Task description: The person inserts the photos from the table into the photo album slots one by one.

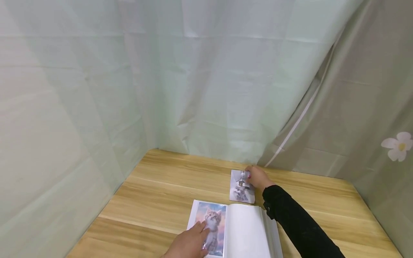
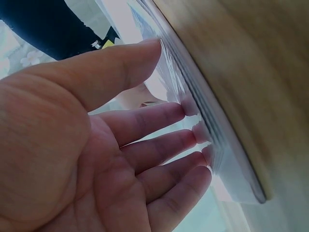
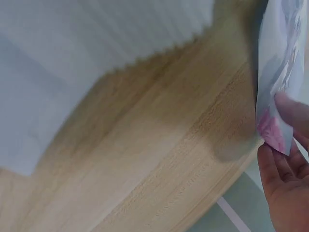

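Observation:
An open photo album point(image 1: 246, 231) lies near the table's front, its left page holding a kitten picture point(image 1: 213, 222) in a sleeve and its right page blank white. My left hand point(image 1: 191, 239) rests on that left page with fingers extended; in the left wrist view its fingertips point(image 2: 188, 137) touch the glossy sleeve. Beyond the album, a grey-toned photo point(image 1: 240, 188) lies at the back of the table. At its upper right corner is my right hand point(image 1: 257, 177). The right wrist view shows the thumb and fingers pinching a corner of the photo point(image 3: 277, 82), which curves upward there.
The wooden table point(image 1: 155, 193) runs back to a pale green curtain point(image 1: 209, 89). A second, grey-brown curtain point(image 1: 355, 107) with a white flower hangs at the right. Thick stacked album pages point(image 1: 269, 229) show along the album's right side.

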Available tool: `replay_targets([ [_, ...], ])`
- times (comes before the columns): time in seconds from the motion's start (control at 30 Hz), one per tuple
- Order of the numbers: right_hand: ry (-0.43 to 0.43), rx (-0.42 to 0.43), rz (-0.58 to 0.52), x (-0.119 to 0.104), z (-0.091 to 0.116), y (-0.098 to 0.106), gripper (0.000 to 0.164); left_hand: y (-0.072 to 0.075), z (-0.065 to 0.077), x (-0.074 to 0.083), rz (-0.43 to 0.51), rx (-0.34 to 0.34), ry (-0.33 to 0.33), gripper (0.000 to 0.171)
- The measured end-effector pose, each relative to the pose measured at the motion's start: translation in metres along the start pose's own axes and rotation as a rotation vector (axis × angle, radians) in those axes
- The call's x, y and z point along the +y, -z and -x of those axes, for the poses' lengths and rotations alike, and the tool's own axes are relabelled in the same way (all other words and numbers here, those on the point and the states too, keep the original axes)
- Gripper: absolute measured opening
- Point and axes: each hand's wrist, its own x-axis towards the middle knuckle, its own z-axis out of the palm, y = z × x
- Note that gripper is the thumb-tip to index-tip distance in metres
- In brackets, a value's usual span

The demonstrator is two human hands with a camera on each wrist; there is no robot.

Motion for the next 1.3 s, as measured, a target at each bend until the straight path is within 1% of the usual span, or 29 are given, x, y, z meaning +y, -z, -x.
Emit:
replay_targets([
  [0.13, -0.011, 0.041, -0.054, 0.003, 0.001, -0.001, 0.028, 0.0, -0.001, 0.0, -0.002, 0.005, -0.004, 0.057],
  [0.27, -0.046, 0.058, -0.104, 0.008, 0.002, -0.003, 0.028, -0.001, -0.002, 0.0, 0.002, 0.015, -0.008, 0.057],
  [0.37, -0.026, 0.085, -0.119, 0.01, 0.005, -0.001, 0.025, -0.001, -0.003, 0.0, 0.008, 0.022, -0.009, 0.057],
  [0.43, 0.006, 0.109, -0.133, 0.009, 0.007, 0.002, 0.023, 0.0, -0.004, 0.0, 0.008, 0.022, -0.006, 0.056],
  [0.6, 0.072, 0.179, -0.205, 0.009, 0.008, 0.01, 0.018, 0.003, -0.004, -0.001, -0.048, 0.037, -0.01, 0.051],
  [0.77, 0.107, 0.201, -0.243, 0.007, 0.008, 0.019, 0.013, 0.004, -0.003, -0.001, -0.143, 0.114, -0.031, 0.046],
  [0.87, 0.096, 0.208, -0.272, 0.004, 0.009, 0.028, 0.011, 0.005, -0.002, 0.0, -0.161, 0.14, -0.031, 0.046],
  [0.97, 0.071, 0.224, -0.331, 0.002, 0.012, 0.039, 0.01, 0.007, -0.004, 0.005, -0.14, 0.171, -0.052, 0.047],
  [1.03, 0.06, 0.238, -0.366, 0.001, 0.013, 0.046, 0.01, 0.008, -0.007, 0.011, -0.123, 0.189, -0.079, 0.05],
  [1.1, 0.057, 0.242, -0.397, 0.001, 0.015, 0.052, 0.01, 0.007, -0.012, 0.018, -0.125, 0.189, -0.114, 0.052],
  [1.13, 0.054, 0.244, -0.404, 0.001, 0.016, 0.055, 0.011, 0.007, -0.015, 0.022, -0.13, 0.182, -0.132, 0.053],
  [1.23, 0.037, 0.241, -0.425, 0.001, 0.019, 0.063, 0.012, 0.006, -0.023, 0.033, -0.12, 0.116, -0.161, 0.056],
  [1.3, 0.018, 0.242, -0.44, 0.001, 0.021, 0.067, 0.012, 0.006, -0.027, 0.039, -0.108, 0.101, -0.183, 0.057],
])
